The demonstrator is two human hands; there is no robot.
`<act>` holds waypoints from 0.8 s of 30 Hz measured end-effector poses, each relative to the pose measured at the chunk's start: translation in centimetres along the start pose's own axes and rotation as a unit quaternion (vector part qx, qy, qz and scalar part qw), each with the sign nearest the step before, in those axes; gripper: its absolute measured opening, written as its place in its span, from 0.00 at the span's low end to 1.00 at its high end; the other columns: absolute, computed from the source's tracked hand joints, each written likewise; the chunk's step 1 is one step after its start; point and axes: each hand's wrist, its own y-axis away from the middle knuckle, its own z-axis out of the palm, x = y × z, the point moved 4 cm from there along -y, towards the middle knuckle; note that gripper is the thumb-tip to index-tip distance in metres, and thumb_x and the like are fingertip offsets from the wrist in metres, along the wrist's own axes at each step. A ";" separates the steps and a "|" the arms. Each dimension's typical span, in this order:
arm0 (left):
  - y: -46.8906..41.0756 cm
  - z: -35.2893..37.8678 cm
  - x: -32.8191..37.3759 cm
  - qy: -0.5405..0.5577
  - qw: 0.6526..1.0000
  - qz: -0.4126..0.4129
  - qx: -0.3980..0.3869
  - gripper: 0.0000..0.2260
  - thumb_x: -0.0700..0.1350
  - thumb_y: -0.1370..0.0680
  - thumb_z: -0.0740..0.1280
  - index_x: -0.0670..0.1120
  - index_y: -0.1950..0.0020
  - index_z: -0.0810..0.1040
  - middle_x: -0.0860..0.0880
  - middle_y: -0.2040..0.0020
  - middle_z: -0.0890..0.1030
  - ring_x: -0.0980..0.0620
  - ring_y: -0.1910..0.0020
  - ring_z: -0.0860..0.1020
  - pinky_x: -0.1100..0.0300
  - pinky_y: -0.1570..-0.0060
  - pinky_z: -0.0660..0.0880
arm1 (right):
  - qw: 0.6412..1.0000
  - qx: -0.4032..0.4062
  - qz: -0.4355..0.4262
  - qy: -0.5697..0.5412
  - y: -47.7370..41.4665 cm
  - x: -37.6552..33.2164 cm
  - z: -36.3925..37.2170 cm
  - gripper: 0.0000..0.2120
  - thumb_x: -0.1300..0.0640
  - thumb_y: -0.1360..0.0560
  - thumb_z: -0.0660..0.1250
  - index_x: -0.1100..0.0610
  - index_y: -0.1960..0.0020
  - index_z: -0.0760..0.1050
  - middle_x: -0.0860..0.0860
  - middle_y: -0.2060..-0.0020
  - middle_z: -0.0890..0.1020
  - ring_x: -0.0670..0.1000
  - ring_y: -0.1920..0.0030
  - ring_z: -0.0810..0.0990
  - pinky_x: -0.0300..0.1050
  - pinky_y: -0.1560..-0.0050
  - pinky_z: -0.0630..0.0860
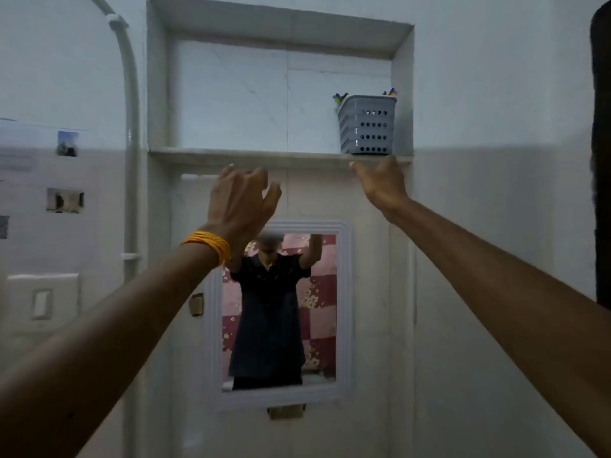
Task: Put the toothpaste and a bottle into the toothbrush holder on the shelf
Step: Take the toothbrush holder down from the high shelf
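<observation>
A grey perforated toothbrush holder (pixel 366 125) stands at the right end of the recessed wall shelf (pixel 251 154). Coloured brush tips stick out of its top at both corners. My right hand (pixel 380 181) is raised just under the holder, its fingertips at the shelf's front edge; the fingers are turned away from me and nothing shows in them. My left hand (pixel 243 200), with an orange band on the wrist, is lifted below the shelf's middle, fingers spread and empty. No toothpaste or bottle shows in this view; the holder's inside is hidden.
A white-framed mirror (pixel 279 312) hangs on the wall under the shelf and reflects a person in dark clothes. A white pipe (pixel 132 133) runs up the wall at left, beside a light switch (pixel 41 304). A dark edge (pixel 600 160) stands at far right.
</observation>
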 end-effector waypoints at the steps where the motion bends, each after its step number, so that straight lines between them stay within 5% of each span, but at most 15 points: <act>1: -0.8 0.6 -0.6 0.018 1.000 0.003 0.005 0.17 0.53 0.19 0.58 0.42 0.55 0.78 0.42 0.62 0.82 0.46 0.66 0.74 0.53 0.55 0.73 | 1.000 0.009 0.004 -0.006 -0.9 -0.3 0.2 0.34 0.42 0.21 0.71 0.62 0.25 0.68 0.55 0.33 0.76 0.57 0.40 0.79 0.51 0.43 0.80; 4: -4.4 3.2 -2.5 0.025 1.000 0.008 0.010 0.15 0.52 0.19 0.59 0.41 0.52 0.76 0.41 0.60 0.81 0.43 0.65 0.76 0.55 0.65 0.69 | 0.999 0.033 0.009 0.014 -4.2 -1.3 0.7 0.39 0.40 0.23 0.72 0.62 0.23 0.65 0.59 0.29 0.72 0.60 0.33 0.77 0.57 0.35 0.81; 11: -10.8 9.3 -4.0 0.015 1.000 0.025 -0.013 0.19 0.55 0.18 0.57 0.39 0.44 0.75 0.39 0.53 0.82 0.39 0.57 0.78 0.52 0.60 0.72 | 0.992 0.081 -0.007 0.100 -10.6 -2.4 2.6 0.45 0.39 0.23 0.73 0.62 0.19 0.58 0.60 0.24 0.66 0.62 0.24 0.67 0.59 0.27 0.73; 17: -13.1 13.6 -5.8 -0.055 0.986 0.043 -0.150 0.27 0.64 0.19 0.50 0.44 0.61 0.72 0.44 0.61 0.79 0.43 0.61 0.75 0.53 0.59 0.71 | 0.989 0.111 0.010 0.093 -14.2 -1.9 4.0 0.56 0.38 0.28 0.77 0.62 0.15 0.49 0.60 0.21 0.62 0.63 0.22 0.65 0.62 0.25 0.69; 20: -13.5 14.3 -5.7 -0.078 0.988 0.029 -0.133 0.31 0.68 0.21 0.47 0.45 0.65 0.71 0.46 0.66 0.75 0.44 0.63 0.75 0.55 0.60 0.69 | 0.989 0.119 0.017 0.085 -15.1 -1.4 4.4 0.62 0.38 0.29 0.78 0.63 0.14 0.43 0.61 0.19 0.61 0.63 0.20 0.64 0.63 0.25 0.67; 24: -13.4 14.9 -5.6 -0.085 0.991 0.032 -0.094 0.32 0.69 0.21 0.47 0.44 0.65 0.74 0.45 0.67 0.78 0.43 0.64 0.77 0.54 0.58 0.73 | 0.989 0.137 0.023 0.059 -15.9 -0.5 4.7 0.62 0.39 0.33 0.81 0.63 0.16 0.48 0.60 0.21 0.64 0.63 0.22 0.67 0.62 0.26 0.68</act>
